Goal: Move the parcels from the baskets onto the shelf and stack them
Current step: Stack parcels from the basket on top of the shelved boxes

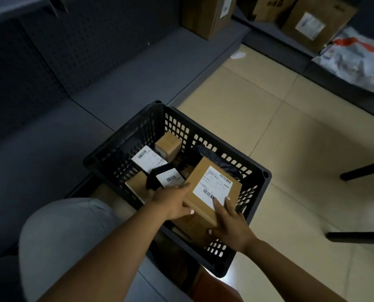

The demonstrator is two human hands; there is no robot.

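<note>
1. A grey-clad knee (68,236) sits lowest in view, beside two bare forearms reaching into a black basket (255,205).
2. The left hand (173,203) curls round the near left edge of a brown parcel (205,192); the right hand (231,227) grips its near right corner, fingers lying on the white label (213,188).
3. That label carries barcodes and small print too fine to read.
4. The parcel rests tilted inside the basket, above other labelled parcels (149,159).
5. The dark shelf (138,68) ahead holds a cardboard box (205,16).
</note>
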